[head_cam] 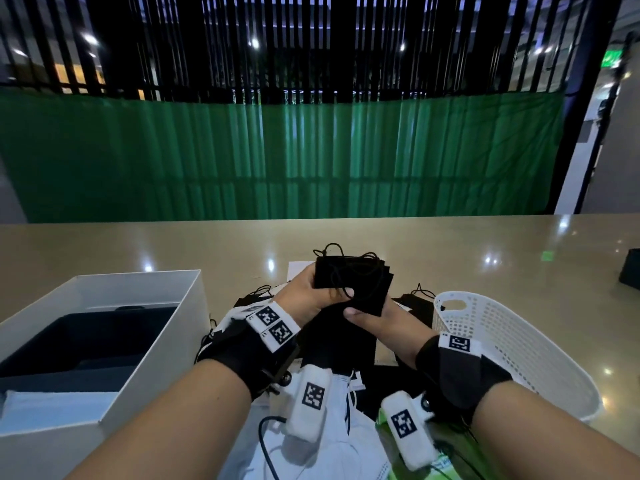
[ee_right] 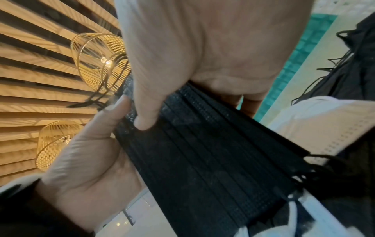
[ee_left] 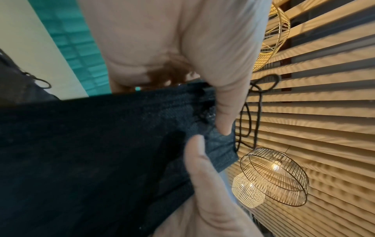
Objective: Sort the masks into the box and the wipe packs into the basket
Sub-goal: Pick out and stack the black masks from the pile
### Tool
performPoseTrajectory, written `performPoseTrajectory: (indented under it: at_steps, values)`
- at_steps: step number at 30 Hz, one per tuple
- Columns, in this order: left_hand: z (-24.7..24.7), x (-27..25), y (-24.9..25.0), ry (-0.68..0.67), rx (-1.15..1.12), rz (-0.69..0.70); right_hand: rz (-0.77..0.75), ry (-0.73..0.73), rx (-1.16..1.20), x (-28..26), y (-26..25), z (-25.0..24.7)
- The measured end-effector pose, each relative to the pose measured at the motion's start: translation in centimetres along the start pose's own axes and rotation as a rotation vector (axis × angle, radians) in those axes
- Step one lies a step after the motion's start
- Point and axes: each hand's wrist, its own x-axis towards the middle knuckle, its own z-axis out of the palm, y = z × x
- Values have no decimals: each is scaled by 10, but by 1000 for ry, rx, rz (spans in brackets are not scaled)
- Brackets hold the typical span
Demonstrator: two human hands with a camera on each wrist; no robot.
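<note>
White masks (head_cam: 332, 441) underlie both hands (head_cam: 311, 299) gripping black masks (head_cam: 360, 282) between box (head_cam: 166, 327) and basket (head_cam: 512, 344).

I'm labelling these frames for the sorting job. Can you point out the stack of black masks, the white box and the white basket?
stack of black masks (head_cam: 356, 275): head view, middle of the top mask's face.
white box (head_cam: 166, 327): head view, outer right wall.
white basket (head_cam: 491, 327): head view, perforated inner wall.

A public indoor space, perhaps a lobby or café, is suggested: a glossy desk (head_cam: 450, 244) is backed by a green curtain (head_cam: 284, 154), black slats (head_cam: 311, 43), and wire lamps (ee_left: 274, 176) under a slatted wood ceiling (ee_left: 324, 96).
</note>
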Motion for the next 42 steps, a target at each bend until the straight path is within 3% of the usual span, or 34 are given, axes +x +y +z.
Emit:
performPoseTrajectory:
  at_steps: [3, 7, 11, 14, 19, 22, 25, 27, 34, 37, 39, 42]
  values:
    - [2, 3, 6, 13, 59, 14, -26, -23, -66, 3, -9, 6]
    - [0, 11, 13, 188, 129, 37, -42, -6, -155, 10, -23, 8]
    - [-9, 9, 28, 411, -197, 77, 36, -15, -159, 11, -24, 1]
    - [-25, 6, 32, 509, -273, 78, 97, 2, -164, 6, -16, -3]
    - [-46, -5, 26, 572, -186, -60, 234, 96, -171, 4, 1, -17]
    - [-55, -7, 18, 597, -216, -196, 314, 112, -380, 6, 7, -26]
    - [-56, -10, 20, 593, -244, -334, 343, 128, -528, 7, 6, -28]
    - [-56, -12, 18, 517, -123, -497, 332, 153, -514, 8, 5, -28]
    - [-57, -23, 13, 275, 712, -727, 219, 329, -307, 11, -8, -30]
    - [-49, -26, 19, 133, 987, -713, 190, 358, -293, 13, -16, -36]
    - [-46, -24, 21, 127, 830, -634, 182, 355, -326, 14, -21, -41]
    - [-53, -21, 31, 260, 400, -499, 199, 343, -315, 12, -26, -49]
